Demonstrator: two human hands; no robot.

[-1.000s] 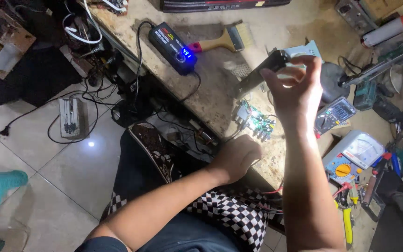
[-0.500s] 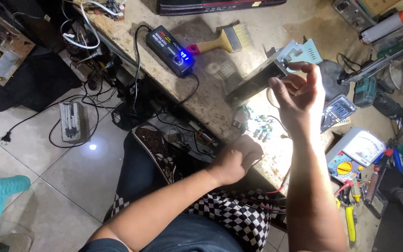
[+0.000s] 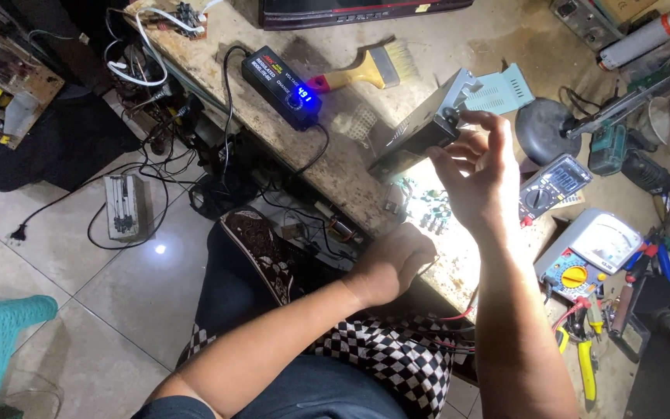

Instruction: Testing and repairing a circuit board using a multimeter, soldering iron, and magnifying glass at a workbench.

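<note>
My right hand is raised above the stained workbench and grips one end of a grey metal casing between fingers and thumb. The casing slants down to the left over the bench. Under it lies a small green circuit board with several components, lit brightly. My left hand is a closed fist at the bench's near edge, just below the board. Whether it holds anything is hidden.
On the bench lie a black adapter with a blue display, a paintbrush, two multimeters, yellow-handled pliers and a spray can. Cables and a power strip lie on the tiled floor. A teal stool stands lower left.
My right hand has turned the metal casing so that its long side now shows, slanting left. My left hand has stayed closed at the bench edge.
</note>
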